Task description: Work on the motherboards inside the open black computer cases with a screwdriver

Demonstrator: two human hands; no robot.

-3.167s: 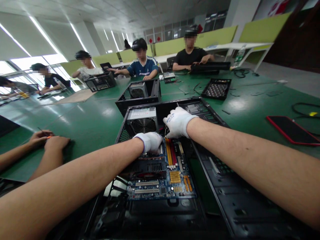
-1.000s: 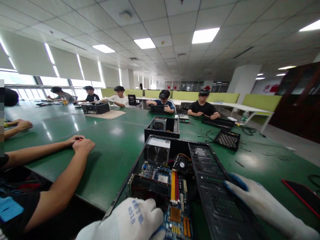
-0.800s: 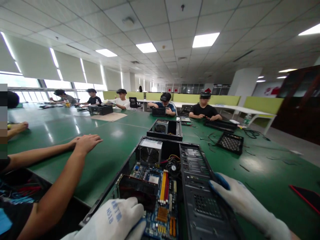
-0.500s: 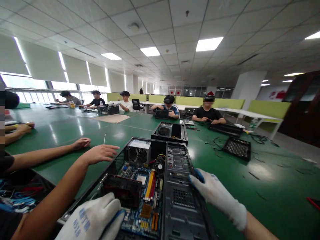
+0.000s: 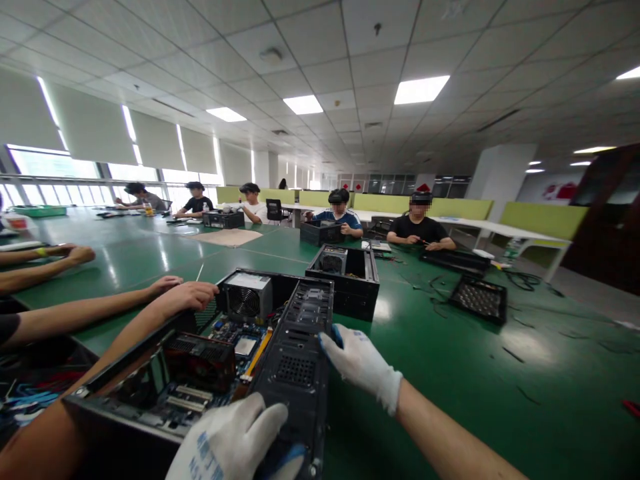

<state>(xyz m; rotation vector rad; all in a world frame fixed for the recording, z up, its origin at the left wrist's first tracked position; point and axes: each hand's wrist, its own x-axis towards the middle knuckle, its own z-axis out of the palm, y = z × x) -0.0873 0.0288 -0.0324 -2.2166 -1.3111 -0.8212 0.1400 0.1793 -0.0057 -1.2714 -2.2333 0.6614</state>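
Observation:
An open black computer case [image 5: 295, 340] lies on the green table, its long axis slanting away from me. Inside it are a power supply [image 5: 249, 298], a blue motherboard [image 5: 225, 330] and a dark red and black graphics card [image 5: 200, 357]. My left hand [image 5: 230, 437], in a white and blue glove, grips the near edge of the case, its fingertips partly hidden. The gloved right hand [image 5: 363, 363] holds the right side edge with thumb and fingers. A co-worker's bare hand [image 5: 185, 300] touches the case's far left edge.
Beyond the case stands a second open case [image 5: 350, 283]. A black perforated panel [image 5: 479, 300], cables [image 5: 523, 277] and thin scraps lie on the table [image 5: 425, 400] at right. Other people sit around it; one person's forearms [image 5: 100, 307] reach in from the left.
The computer case has shifted left and turned, with both my hands moving along. The co-worker's hand has lowered to its edge. Across the table, a person's black case has moved slightly.

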